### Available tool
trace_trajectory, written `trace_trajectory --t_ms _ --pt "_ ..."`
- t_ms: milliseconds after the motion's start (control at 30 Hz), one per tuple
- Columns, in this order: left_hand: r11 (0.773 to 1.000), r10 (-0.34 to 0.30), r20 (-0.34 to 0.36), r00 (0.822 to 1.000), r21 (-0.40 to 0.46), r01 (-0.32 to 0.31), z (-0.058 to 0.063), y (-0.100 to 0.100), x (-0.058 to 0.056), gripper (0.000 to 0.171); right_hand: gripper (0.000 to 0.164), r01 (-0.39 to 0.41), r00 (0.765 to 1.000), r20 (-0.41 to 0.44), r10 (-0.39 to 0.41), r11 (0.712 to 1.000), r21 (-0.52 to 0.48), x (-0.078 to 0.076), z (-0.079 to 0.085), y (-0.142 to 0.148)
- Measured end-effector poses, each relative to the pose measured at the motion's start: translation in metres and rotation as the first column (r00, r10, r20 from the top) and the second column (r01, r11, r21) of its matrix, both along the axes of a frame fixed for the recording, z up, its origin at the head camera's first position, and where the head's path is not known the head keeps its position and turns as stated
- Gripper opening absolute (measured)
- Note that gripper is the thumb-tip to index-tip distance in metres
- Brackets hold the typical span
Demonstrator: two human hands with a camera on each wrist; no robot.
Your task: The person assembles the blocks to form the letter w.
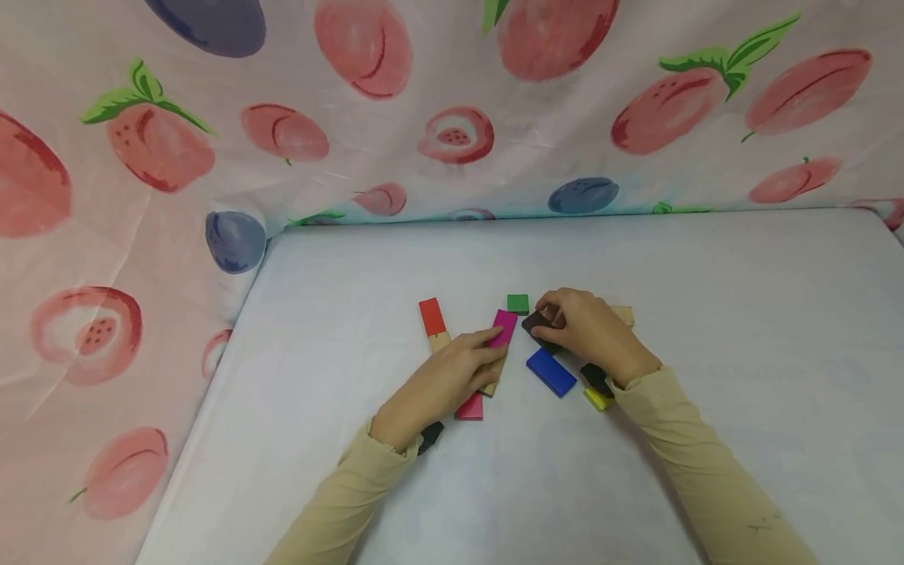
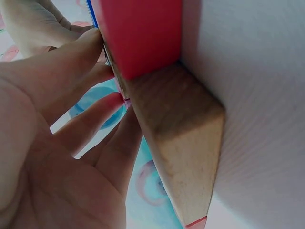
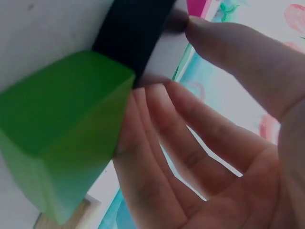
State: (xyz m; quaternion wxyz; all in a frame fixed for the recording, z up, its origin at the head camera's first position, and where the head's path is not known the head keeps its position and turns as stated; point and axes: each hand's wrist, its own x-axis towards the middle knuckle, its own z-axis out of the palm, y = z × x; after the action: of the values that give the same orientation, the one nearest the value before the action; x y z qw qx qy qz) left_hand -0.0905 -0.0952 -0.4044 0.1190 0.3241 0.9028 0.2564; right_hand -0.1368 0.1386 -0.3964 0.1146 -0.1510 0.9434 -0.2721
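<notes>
Black block [image 1: 537,322] pinched in right hand [image 1: 593,328], thumb opposing fingers, likely for firm control; sits between small green block [image 1: 518,304] and blue rectangular block [image 1: 551,372]. Left hand [image 1: 443,382]: fingers extended, touching magenta block [image 1: 504,320] (perhaps steadying it).

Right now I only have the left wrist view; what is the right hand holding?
Observer: The right hand holds a dark rectangular block with thumb and fingers.
Operator: Is anything on the far side of that block?
Observer: Yes, a green block lies just beyond it in the head view.
Operator: And near the right cuff?
Observer: A yellow block lies beside it on the white table.
</notes>
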Motion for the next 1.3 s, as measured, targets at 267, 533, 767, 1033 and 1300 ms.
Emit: trace_trajectory --t_ms 267,533,767,1033,1300 --pt "1.0 -0.001 -0.003 1.0 -0.006 0.001 0.0002 0.0013 -0.0016 0.041 0.034 0.041 0.999 0.012 -0.041 0.999 0.014 -0.0006 0.0011 -0.0031" --pt "1.0 0.008 0.021 1.0 -0.009 -0.008 0.0003 0.0014 -0.0019 0.043 0.033 0.048 0.999 -0.004 -0.048 0.999 0.016 -0.0005 0.0002 -0.0037" --pt "1.0 0.004 0.013 1.0 -0.005 -0.004 0.001 0.0013 -0.0018 0.043 0.031 0.045 0.999 0.003 -0.045 0.999 -0.01 -0.0021 -0.0008 -0.0031" --pt "1.0 0.001 0.013 1.0 -0.01 -0.001 0.0002 0.0009 -0.0013 0.043 0.031 0.038 0.999 -0.002 -0.038 0.999 -0.014 -0.0024 -0.0016 -0.0037" --pt "1.0 0.003 0.019 1.0 -0.006 -0.003 -0.0009 0.0009 -0.0007 0.043 0.032 0.041 0.999 0.014 -0.041 0.999 -0.012 -0.0028 -0.0022 -0.0049"
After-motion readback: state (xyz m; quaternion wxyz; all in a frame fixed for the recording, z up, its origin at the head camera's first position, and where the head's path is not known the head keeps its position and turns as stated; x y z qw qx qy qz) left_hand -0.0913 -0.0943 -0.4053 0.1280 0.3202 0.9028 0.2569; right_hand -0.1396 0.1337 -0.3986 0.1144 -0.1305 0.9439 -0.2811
